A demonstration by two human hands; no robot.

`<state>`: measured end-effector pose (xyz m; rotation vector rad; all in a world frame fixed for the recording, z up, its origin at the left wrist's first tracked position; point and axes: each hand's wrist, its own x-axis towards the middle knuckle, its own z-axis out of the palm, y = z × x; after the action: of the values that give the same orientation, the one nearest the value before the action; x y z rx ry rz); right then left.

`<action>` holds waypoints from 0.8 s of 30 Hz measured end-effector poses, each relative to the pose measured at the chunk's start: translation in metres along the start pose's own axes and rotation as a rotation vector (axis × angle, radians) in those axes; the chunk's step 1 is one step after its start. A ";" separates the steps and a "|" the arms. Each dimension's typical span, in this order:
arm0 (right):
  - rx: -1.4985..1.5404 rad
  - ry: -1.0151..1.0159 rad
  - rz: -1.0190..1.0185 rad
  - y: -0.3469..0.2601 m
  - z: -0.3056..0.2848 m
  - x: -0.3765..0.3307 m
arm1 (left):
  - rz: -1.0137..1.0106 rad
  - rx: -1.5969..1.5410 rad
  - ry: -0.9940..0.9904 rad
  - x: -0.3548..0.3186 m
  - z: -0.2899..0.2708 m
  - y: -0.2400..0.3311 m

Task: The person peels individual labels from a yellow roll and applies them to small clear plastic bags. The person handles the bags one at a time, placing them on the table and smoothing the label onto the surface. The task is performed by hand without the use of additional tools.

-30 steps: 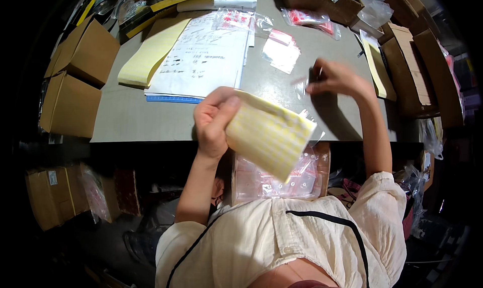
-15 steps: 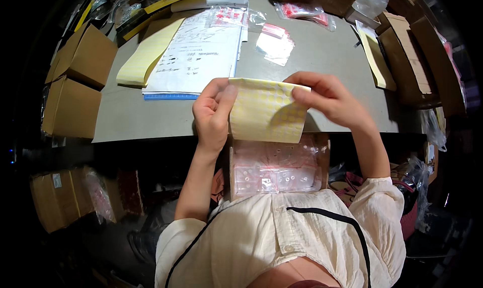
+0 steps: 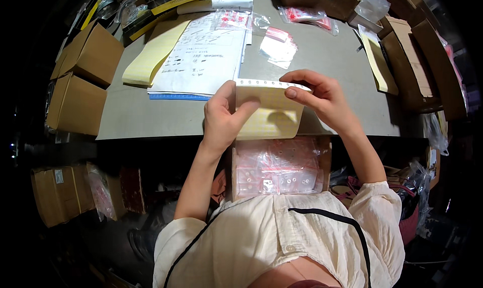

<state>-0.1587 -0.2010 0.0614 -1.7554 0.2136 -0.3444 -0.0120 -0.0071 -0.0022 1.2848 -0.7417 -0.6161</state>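
A sheet of round stickers (image 3: 269, 122) with pale yellow backing hangs between my hands above the table's near edge. Its top is bent over, so a row of small white printed stickers shows along the upper edge. My left hand (image 3: 224, 114) grips the left side, its thumb lying across the face turned to me. At the upper right corner, my right hand (image 3: 322, 97) pinches the bent edge between thumb and fingers. Below the sheet, a cardboard box (image 3: 327, 162) at my lap holds clear red-edged zip bags (image 3: 276, 180) with small white round stickers on them.
On the grey table (image 3: 196, 119) lie written papers (image 3: 206, 61) on a blue board, a curled yellow sheet (image 3: 151, 61) and a pile of small zip bags (image 3: 278, 49). Cardboard boxes (image 3: 78, 104) stand at the left; an open carton (image 3: 412, 61) and another yellow strip (image 3: 377, 61) are at the right.
The sheet's upper edge has bent over toward me, bringing the printed white row into sight. My left thumb has slid further in across the sheet.
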 end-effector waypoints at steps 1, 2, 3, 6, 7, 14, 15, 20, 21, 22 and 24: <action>-0.053 0.013 -0.037 0.003 0.000 0.000 | -0.002 -0.005 -0.019 0.000 0.001 0.002; -0.083 0.024 -0.042 0.005 0.000 0.000 | -0.004 -0.010 -0.038 0.000 0.002 0.005; -0.111 0.032 -0.048 0.007 -0.001 -0.001 | -0.007 -0.013 -0.054 0.000 0.003 0.008; -0.150 0.072 -0.090 0.006 0.005 -0.003 | 0.014 -0.034 -0.092 0.001 -0.001 0.010; -0.156 0.089 -0.106 0.006 0.007 -0.004 | -0.016 -0.091 -0.097 0.001 -0.001 0.014; -0.263 0.055 -0.090 0.006 0.004 -0.007 | -0.067 -0.198 0.026 -0.003 0.006 0.021; -0.296 0.029 -0.097 0.006 0.001 -0.005 | -0.076 -0.188 0.053 -0.004 0.006 0.019; -0.384 -0.003 -0.258 0.008 0.005 0.004 | 0.000 0.063 0.127 -0.004 0.010 0.000; -0.437 -0.022 -0.302 0.008 0.005 0.006 | 0.038 0.146 0.136 -0.004 0.009 -0.003; -0.490 -0.041 -0.346 0.008 0.005 0.008 | 0.131 0.231 0.154 -0.003 0.009 -0.004; -0.596 -0.040 -0.380 0.002 0.007 0.008 | 0.319 0.401 0.187 -0.001 0.011 -0.004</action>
<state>-0.1490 -0.1977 0.0590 -2.3965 -0.0607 -0.5592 -0.0213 -0.0143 -0.0047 1.5232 -0.9185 -0.0858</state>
